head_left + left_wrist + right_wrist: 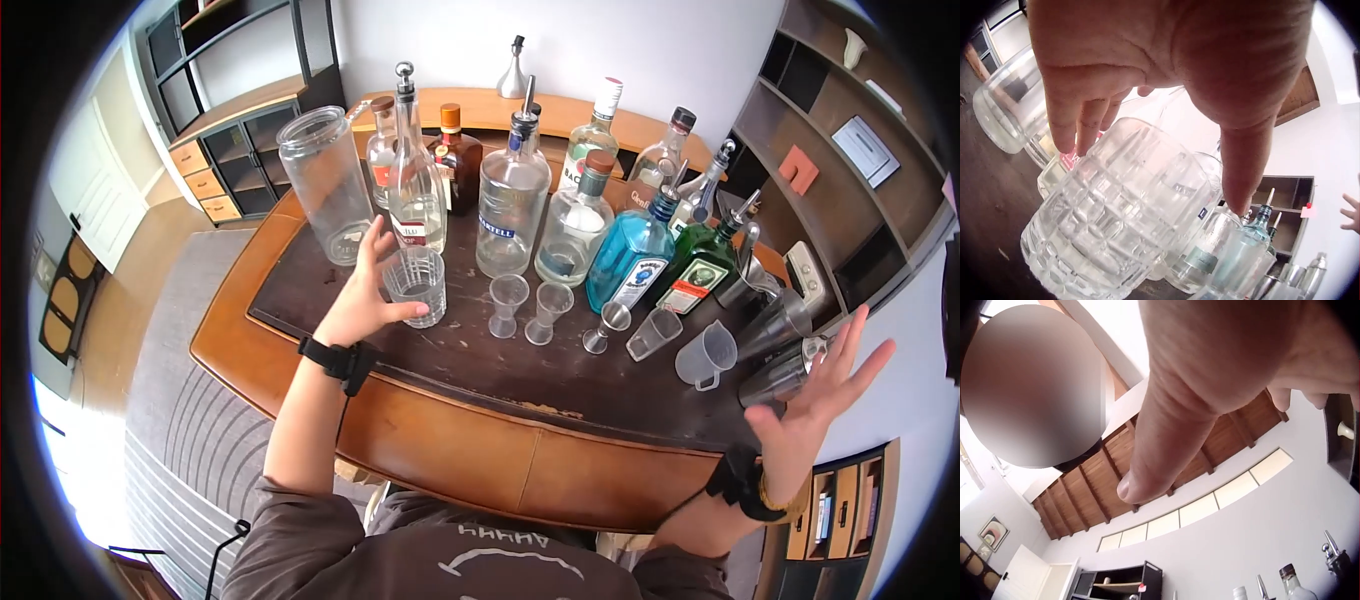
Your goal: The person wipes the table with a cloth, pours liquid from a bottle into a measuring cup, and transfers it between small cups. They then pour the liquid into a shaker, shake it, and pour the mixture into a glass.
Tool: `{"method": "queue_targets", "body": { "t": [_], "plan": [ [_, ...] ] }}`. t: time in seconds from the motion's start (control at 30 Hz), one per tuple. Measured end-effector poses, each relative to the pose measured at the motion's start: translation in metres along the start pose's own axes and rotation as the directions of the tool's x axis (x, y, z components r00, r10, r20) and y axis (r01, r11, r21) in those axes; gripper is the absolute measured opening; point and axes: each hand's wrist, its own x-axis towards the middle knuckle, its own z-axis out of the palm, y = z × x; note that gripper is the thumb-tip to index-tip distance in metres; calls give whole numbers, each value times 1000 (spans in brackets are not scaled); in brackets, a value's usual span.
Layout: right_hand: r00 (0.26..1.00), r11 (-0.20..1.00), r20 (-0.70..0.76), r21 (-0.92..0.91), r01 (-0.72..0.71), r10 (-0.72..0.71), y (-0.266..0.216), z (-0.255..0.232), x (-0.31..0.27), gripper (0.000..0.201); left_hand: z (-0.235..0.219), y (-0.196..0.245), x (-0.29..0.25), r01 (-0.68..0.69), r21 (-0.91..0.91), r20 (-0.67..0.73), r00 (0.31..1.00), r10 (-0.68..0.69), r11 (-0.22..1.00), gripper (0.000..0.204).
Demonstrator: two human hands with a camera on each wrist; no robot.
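A clear tumbler with a cut grid pattern (416, 288) stands upright on the dark tabletop (470, 365). My left hand (362, 300) is right at it, thumb and fingers spread apart on either side of its rim. In the left wrist view the tumbler (1116, 212) fills the space below the palm, with the thumb (1241, 169) to its right and the fingers beyond it. Raised at the right side of the table, my right hand (815, 405) has its fingers spread and holds nothing. Close by it lies a metal shaker (775, 375).
Several bottles line the back, among them a blue one (630, 255) and a green one (700, 265). A large clear jar (325, 185) stands at the left. Two hourglass jiggers (508, 305), small measures and a plastic measuring cup (706, 355) stand along the front.
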Motion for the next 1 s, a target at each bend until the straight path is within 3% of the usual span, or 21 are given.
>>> {"method": "queue_targets", "body": {
  "t": [0.1, 0.17, 0.23, 0.3, 0.4, 0.47, 0.6, 0.67, 0.77, 0.83, 0.93, 1.0],
  "plan": [
    [998, 995, 37, 88, 46, -49, 0, -13, -18, 134, 5, -19, 5, -41, -105, 29, 999, 44, 994, 127],
    [934, 997, 356, -47, 60, -39, 8, -36, -32, 102, 6, -27, 6, -5, -196, 46, 999, 15, 981, 122],
    [882, 992, 461, -118, -47, 96, -4, -42, -42, 64, 10, -34, 7, 0, -262, 35, 999, 10, 965, 116],
    [835, 968, 506, -220, -118, 216, -3, -43, -63, 46, 9, -38, 6, 59, -233, 107, 994, -34, 971, 110],
    [799, 950, 527, -259, -172, 288, 8, -45, -107, 40, 8, -36, 8, 50, -213, 125, 992, -23, 976, 100],
    [738, 917, 544, -244, -317, 400, 8, -47, -118, 37, 9, -36, 10, 79, -213, 136, 989, -51, 974, 95],
    [801, 912, 448, -290, -291, 398, -7, -54, -95, 33, 7, -34, 10, 93, -155, 139, 988, -71, 984, 96],
    [888, 942, 366, -285, -177, 278, -12, -54, -75, 29, 6, -32, 9, 71, -144, 140, 989, -51, 987, 100],
    [938, 954, 315, -294, -51, 147, -24, -60, -43, 25, -4, -21, 0, 46, -112, 132, 991, -31, 993, 109],
    [964, 948, 264, -314, 49, 37, -32, -70, -25, 24, -18, 9, -8, -142, 218, -2, 989, 146, 966, 112],
    [949, 885, 236, -367, 286, -208, -48, -97, 0, 25, -42, 100, -24, -250, 429, -80, 947, 312, 868, 89],
    [913, 843, 162, -351, 407, -374, -60, -116, 9, 27, -58, 154, -39, -377, 559, -104, 852, 513, 738, 68]
  ]
}}
